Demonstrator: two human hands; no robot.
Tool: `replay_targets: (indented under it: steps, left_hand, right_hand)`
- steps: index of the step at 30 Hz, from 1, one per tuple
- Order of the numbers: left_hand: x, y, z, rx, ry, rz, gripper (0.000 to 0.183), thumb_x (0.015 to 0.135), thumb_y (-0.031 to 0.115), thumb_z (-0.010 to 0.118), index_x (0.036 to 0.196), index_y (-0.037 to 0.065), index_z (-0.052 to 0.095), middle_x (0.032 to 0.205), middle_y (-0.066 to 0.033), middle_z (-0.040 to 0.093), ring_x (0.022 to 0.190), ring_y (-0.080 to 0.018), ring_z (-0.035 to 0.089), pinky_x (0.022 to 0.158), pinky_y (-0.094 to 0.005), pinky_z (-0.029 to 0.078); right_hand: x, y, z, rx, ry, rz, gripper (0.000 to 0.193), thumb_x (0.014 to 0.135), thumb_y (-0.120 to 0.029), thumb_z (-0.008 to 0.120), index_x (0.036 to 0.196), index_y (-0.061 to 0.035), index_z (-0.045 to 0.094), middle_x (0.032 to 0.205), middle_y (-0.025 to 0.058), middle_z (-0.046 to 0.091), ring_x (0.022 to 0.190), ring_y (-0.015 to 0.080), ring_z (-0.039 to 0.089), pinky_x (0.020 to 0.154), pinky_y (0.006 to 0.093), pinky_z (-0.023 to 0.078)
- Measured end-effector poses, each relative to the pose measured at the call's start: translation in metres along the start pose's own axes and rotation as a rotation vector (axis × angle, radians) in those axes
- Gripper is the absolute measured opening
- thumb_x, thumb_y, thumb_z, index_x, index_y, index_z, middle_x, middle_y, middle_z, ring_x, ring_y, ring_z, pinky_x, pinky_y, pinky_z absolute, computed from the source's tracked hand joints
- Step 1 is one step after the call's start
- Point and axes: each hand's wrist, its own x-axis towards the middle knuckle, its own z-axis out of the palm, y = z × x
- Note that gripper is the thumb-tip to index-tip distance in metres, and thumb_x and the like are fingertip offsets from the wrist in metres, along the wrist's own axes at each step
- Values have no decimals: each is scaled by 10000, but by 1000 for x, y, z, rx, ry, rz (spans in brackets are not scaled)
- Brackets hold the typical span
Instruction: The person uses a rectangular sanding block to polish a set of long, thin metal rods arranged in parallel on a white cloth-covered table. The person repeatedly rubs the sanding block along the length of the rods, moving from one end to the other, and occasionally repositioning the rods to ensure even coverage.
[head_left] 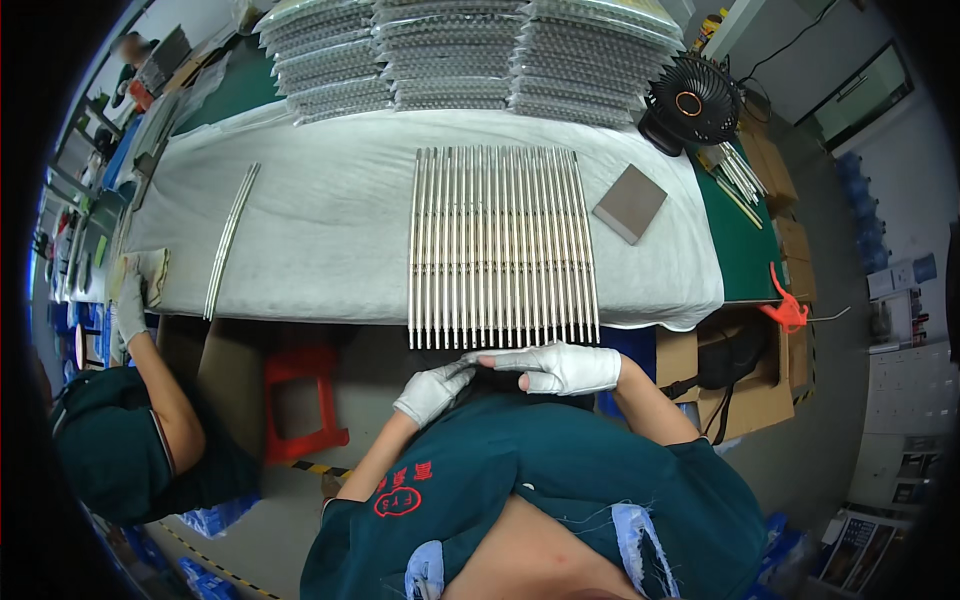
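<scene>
A row of slim silvery metal rods (500, 240) lies side by side on the white cloth, their near ends jutting past the table's front edge. Just below those ends, my right hand (572, 369), in a white glove with some bare fingertips, stretches flat toward the left. My left hand (432, 392), gloved with darkened fingers, reaches toward it, and the fingertips meet or overlap. Neither hand shows anything held. Whether the fingers touch the rod ends, I cannot tell. A brown-grey rectangular block (631, 204) rests to the right of the rods.
Bubble-wrapped stacks (445, 60) line the table's far side. A black fan (692, 103) and a red air gun (787, 305) are at the right. A few more rods (232, 240) lie left. A co-worker's gloved hand (131, 305) is at the far left, near a red stool (305, 400).
</scene>
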Motion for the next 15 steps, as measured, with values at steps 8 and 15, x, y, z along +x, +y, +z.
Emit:
replay_targets:
  steps: [8,15]
  left_hand:
    - [-4,-1,-16,206,-80,-179,389,1008,420,519,1310,222,662,1277,-84,677,1049,-278,693,856,-380,576]
    - [4,8,3,74,133,-65,425,1012,467,449,1133,174,732,726,-47,726,763,-252,716,818,-376,546]
  right_hand:
    - [11,-12,1,56,-6,-67,604,1046,-418,496,1545,-101,373,1593,101,390,1464,247,373,1181,339,313]
    - [46,-3,14,76,-71,-178,589,1055,-447,453,1550,-139,362,1603,64,376,1405,268,459,1155,357,376]
